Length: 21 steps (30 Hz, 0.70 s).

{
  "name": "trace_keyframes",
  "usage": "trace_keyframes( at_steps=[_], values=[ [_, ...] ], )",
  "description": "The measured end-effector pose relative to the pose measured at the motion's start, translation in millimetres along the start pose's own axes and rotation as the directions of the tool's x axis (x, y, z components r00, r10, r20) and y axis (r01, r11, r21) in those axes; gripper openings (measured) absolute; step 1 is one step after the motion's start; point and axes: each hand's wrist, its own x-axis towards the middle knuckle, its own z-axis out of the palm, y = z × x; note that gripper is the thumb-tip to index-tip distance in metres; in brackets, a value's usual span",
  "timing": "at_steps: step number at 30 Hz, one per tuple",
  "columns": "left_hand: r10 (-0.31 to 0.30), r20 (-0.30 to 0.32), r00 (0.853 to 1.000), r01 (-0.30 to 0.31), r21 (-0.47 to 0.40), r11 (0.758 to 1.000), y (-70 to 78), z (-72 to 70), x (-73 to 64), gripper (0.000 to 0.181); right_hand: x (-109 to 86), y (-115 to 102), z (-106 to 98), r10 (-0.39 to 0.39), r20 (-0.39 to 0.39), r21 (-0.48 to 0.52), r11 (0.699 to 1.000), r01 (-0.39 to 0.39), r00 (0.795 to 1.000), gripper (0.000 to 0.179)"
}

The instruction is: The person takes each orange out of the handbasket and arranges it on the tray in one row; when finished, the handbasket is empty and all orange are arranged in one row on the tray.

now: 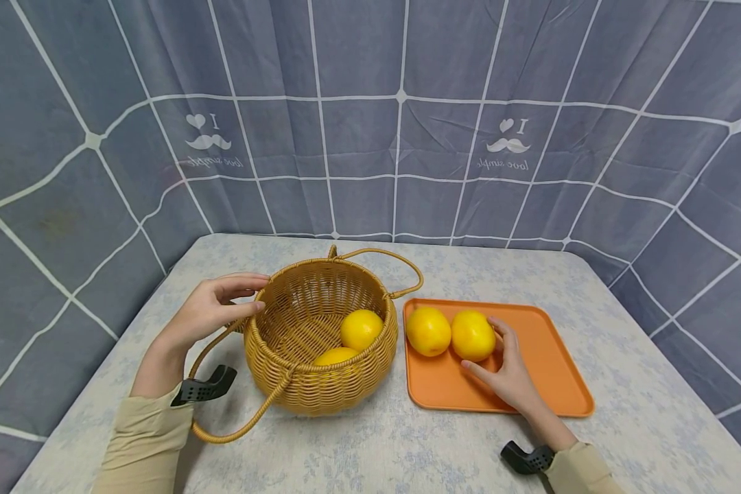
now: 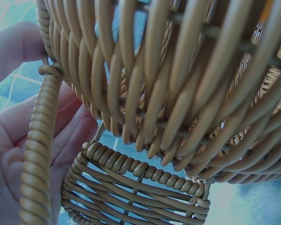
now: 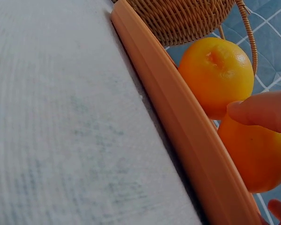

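A round wicker basket [image 1: 321, 387] stands left of centre, with two yellow citrus fruits [image 1: 361, 329] inside. At its left rim is my left hand [image 1: 213, 305], fingers extended and thumb tip touching the edge. The left wrist view shows the palm beside the woven wall [image 2: 145, 84] and behind a wrapped handle [image 2: 37, 150]. On the orange tray [image 1: 531, 343] two more yellow citrus fruits lie side by side. My right hand [image 1: 506, 367] holds the right one [image 1: 472, 335] between thumb and fingers; its thumb [image 3: 260, 110] overlaps the fruit in the right wrist view. The other fruit [image 1: 429, 331] sits toward the basket.
One basket handle [image 1: 414, 267] leans out over the tray's back left corner; the other handle [image 1: 234, 436] sticks out at the front left. A pale patterned cloth [image 1: 346, 460] covers the table. Blue-grey checked curtains [image 1: 358, 137] surround it at the back and sides.
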Motion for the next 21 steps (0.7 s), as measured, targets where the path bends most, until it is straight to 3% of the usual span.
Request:
trace_keyframes(
  at_steps=[21],
  values=[
    [0.017,-0.005,1.0,-0.017,0.006,1.0,-1.6,0.2,0.1,0.038,0.4,-0.4,0.3,-0.033,-0.035,-0.027,0.999,0.033,0.999,0.091]
  ],
)
